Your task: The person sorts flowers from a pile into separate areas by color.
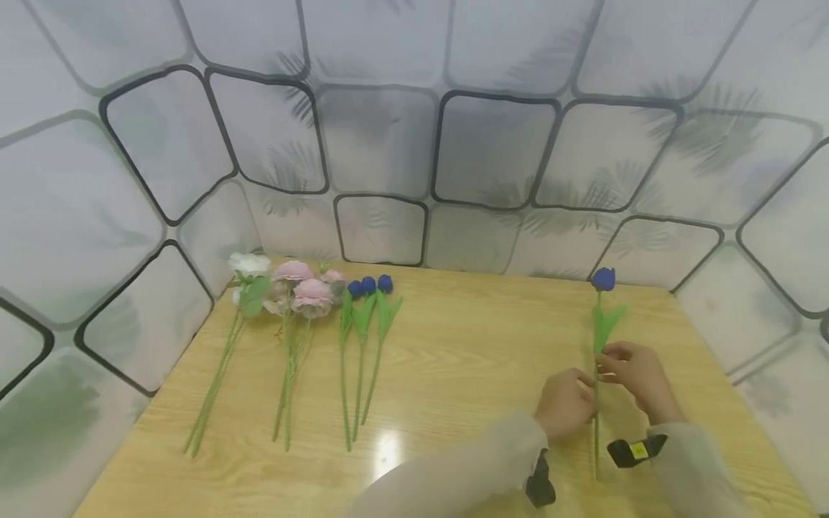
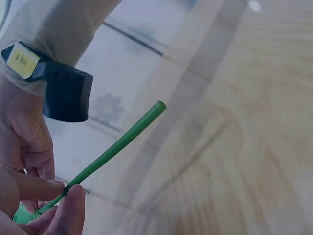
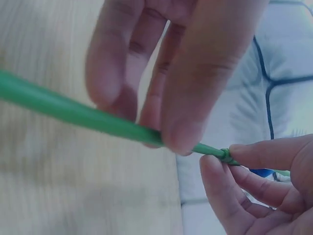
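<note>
In the head view, an artificial blue tulip (image 1: 603,279) stands over the table's right side, its green stem pointing toward me. My right hand (image 1: 637,378) pinches the stem just below the leaves (image 1: 605,327). Lower down, my left hand (image 1: 566,403) holds the same stem between thumb and fingers. The left wrist view has the stem's bare cut end (image 2: 159,106) sticking out past my left hand (image 2: 34,200). At the joint under the leaves, thumb and finger of my right hand (image 3: 269,181) meet in the right wrist view, where the blossom is mostly hidden.
Left on the wooden table (image 1: 466,345) lie several other stems: white flowers (image 1: 249,264), pink flowers (image 1: 312,296) and three blue tulips (image 1: 368,285). A patterned wall covering (image 1: 382,144) rises behind and at both sides.
</note>
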### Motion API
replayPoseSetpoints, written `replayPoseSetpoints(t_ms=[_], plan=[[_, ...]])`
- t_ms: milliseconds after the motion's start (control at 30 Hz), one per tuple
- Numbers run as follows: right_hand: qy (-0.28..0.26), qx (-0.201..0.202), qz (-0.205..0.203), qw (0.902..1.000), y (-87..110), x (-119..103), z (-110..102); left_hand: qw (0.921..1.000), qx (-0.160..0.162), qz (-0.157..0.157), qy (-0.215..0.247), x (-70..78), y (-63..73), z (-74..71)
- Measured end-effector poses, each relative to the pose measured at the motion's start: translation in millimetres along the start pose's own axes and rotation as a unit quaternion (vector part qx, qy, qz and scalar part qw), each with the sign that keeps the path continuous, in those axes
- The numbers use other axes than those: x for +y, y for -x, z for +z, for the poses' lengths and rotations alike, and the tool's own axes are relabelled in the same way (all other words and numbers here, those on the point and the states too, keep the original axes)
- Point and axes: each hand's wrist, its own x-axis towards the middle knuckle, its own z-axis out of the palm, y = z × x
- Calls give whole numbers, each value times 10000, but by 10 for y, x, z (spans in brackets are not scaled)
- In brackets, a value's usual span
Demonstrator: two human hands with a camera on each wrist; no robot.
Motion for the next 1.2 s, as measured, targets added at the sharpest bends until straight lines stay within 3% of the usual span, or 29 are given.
replayPoseSetpoints(t_ms=[267,500,700,1000,1200], plan=[[-532,116,-300,9981,-148,-421,445,9992,356,-98,122,-153,74,-565],[-985,-48,-267,9948,-260,-730,872,9970,644,301,-308,-332,227,-1060],[-1248,-245,-416,9910,-343,-994,1224,9928,994,145,-648,-414,391,-1445],[-1865,-558,-520,9795,-421,-1331,1764,9826,1415,82,-1199,-555,681,-1924],[-1950,-769,-470,9766,-451,-1491,2138,9722,1723,-77,-1581,-683,882,-2125]])
